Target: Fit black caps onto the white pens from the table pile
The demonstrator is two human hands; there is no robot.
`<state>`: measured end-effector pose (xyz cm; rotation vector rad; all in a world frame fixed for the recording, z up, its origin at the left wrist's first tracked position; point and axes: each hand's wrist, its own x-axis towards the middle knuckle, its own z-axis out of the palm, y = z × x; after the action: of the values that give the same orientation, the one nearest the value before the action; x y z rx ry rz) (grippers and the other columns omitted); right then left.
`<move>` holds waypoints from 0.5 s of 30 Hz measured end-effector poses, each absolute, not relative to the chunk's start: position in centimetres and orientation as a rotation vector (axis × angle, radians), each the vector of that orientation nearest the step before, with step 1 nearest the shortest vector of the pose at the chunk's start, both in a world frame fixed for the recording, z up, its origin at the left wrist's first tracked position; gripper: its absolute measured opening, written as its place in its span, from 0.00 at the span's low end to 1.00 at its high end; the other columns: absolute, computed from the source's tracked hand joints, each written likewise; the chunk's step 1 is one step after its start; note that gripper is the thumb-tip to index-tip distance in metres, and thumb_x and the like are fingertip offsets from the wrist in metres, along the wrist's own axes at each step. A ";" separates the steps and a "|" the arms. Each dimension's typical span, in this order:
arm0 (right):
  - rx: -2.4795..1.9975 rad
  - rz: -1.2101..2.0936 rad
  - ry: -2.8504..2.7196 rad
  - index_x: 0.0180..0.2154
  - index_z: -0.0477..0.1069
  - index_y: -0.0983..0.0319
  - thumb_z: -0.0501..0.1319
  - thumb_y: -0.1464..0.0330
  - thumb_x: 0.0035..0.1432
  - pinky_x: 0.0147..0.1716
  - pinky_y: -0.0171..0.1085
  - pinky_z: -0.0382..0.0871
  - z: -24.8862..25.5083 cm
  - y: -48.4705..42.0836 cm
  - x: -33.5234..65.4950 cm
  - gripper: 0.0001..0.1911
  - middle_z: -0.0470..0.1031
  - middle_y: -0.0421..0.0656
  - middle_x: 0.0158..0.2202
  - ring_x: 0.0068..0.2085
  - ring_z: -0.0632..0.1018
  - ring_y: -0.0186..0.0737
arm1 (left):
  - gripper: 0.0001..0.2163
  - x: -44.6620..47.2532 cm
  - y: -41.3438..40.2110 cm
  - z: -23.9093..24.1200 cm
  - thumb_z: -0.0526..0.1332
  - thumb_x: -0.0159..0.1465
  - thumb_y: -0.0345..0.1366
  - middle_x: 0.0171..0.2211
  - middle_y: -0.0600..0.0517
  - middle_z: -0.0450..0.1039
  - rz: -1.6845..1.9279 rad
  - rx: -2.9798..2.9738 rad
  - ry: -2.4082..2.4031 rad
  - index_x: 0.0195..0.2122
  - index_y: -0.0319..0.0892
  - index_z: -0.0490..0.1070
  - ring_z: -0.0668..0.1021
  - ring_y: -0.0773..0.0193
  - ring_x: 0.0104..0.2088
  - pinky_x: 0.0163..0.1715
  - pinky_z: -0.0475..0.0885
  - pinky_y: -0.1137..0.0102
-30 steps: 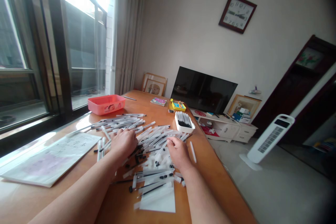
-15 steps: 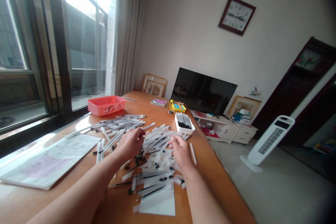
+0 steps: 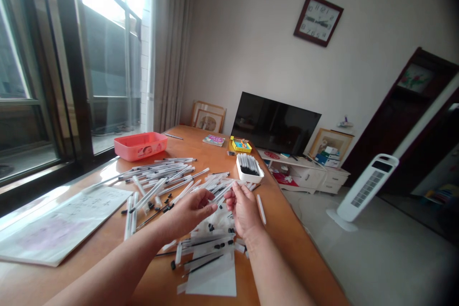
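My left hand is over the pile with its fingers curled and thumb stretched towards my right hand; what it holds, if anything, is too small to make out. Close by on the right, my right hand pinches what looks like a slim clear pen barrel, pointing towards the left hand. Beneath and beyond both lie many whitish pens. Nearer to me are loose black refills, small black plugs and translucent caps, some on a white sheet.
A white tray of upright pens stands beyond my right hand, near the table's right edge. A pink box is at the far left, a paper pad at the near left. Further back are a yellow box and a booklet.
My left hand has moved right and nearer to me, from the pens towards my right hand. The right hand's fingers have turned slightly inward. The view has shifted a little.
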<state>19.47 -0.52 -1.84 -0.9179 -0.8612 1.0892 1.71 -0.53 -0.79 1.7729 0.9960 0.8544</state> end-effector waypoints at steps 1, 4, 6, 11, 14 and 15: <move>-0.914 1.101 -0.891 0.31 0.71 0.61 0.68 0.52 0.57 0.20 0.30 0.60 -1.8 -0.7 19.2 0.19 0.75 0.40 0.26 0.23 0.69 0.31 | 0.16 1.9 -0.5 -0.9 0.61 0.64 0.50 0.25 0.59 0.63 0.864 1.762 0.989 0.40 0.42 0.68 0.63 0.69 0.24 0.23 0.57 0.74; -0.940 1.111 -0.952 0.31 0.71 0.61 0.67 0.49 0.58 0.19 0.29 0.58 -1.7 -0.9 18.9 0.21 0.74 0.39 0.24 0.21 0.67 0.30 | 0.17 2.3 -0.4 -1.3 0.56 0.68 0.53 0.25 0.58 0.61 0.905 1.841 0.988 0.35 0.43 0.66 0.62 0.68 0.25 0.25 0.57 0.73; -0.968 1.113 -0.956 0.33 0.72 0.61 0.65 0.47 0.59 0.17 0.29 0.53 -1.6 -1.0 18.9 0.23 0.72 0.38 0.22 0.19 0.64 0.30 | 0.18 2.2 -0.3 -1.5 0.54 0.70 0.52 0.24 0.58 0.59 0.942 1.959 1.006 0.31 0.43 0.66 0.62 0.67 0.27 0.27 0.58 0.72; -0.970 1.121 -0.975 0.35 0.71 0.61 0.63 0.46 0.60 0.17 0.29 0.48 -1.4 -1.1 19.0 0.24 0.67 0.35 0.20 0.18 0.59 0.29 | 0.18 2.0 -1.0 -0.9 0.53 0.70 0.52 0.25 0.56 0.65 0.967 2.118 1.141 0.33 0.45 0.69 0.66 0.64 0.29 0.31 0.60 0.70; -1.007 1.020 -0.998 0.33 0.70 0.60 0.62 0.44 0.60 0.17 0.30 0.52 -1.2 -1.2 19.0 0.25 0.66 0.35 0.19 0.19 0.61 0.31 | 0.19 2.4 -1.7 0.0 0.53 0.70 0.53 0.24 0.56 0.65 0.939 2.129 1.171 0.31 0.45 0.68 0.66 0.63 0.28 0.31 0.60 0.70; -1.023 0.974 -1.009 0.33 0.70 0.59 0.62 0.43 0.59 0.18 0.31 0.54 -1.1 -1.3 19.1 0.25 0.66 0.35 0.19 0.20 0.62 0.32 | 0.19 2.6 -1.8 0.3 0.54 0.70 0.54 0.24 0.56 0.64 0.940 2.106 1.153 0.30 0.45 0.68 0.66 0.63 0.28 0.31 0.60 0.70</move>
<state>19.13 -1.28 -1.09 -1.0226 -1.0094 0.9740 2.62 -1.84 0.31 2.1057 1.1534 0.9401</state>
